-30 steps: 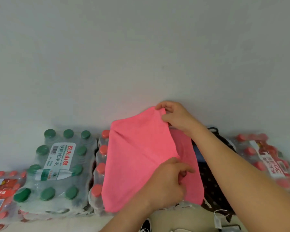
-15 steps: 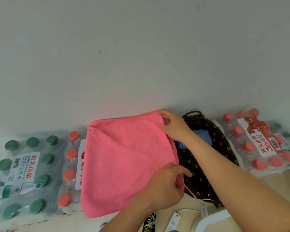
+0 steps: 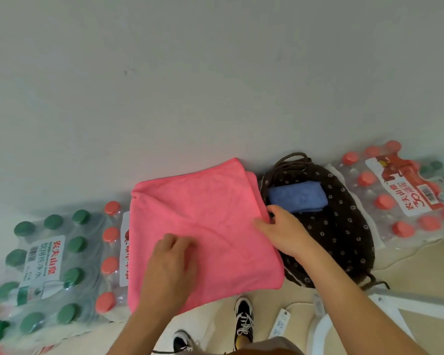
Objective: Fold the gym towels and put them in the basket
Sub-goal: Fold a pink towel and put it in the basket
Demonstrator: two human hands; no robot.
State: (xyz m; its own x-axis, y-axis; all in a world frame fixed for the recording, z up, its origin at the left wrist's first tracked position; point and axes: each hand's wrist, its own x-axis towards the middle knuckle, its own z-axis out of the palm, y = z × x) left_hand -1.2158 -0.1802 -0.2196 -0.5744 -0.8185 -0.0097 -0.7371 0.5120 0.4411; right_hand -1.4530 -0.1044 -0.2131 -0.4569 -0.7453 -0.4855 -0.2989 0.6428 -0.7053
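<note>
Soft, even indoor light, faint shadows, wide-angle bending at edges, slight overall blur

The left hand (image 3: pixel 171 262) lies palm down, fingers curled, pointing to 12 o'clock – the right hand (image 3: pixel 282 228) pinches with fingertips towards 10 o'clock.

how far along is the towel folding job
Done: one folded blue towel already lies in the dark flowered basket. In hand: the pink towel lies spread over a pack of water bottles, left hand flat on it, right hand at its right edge. Left: finish folding it and put it in the basket.
</note>
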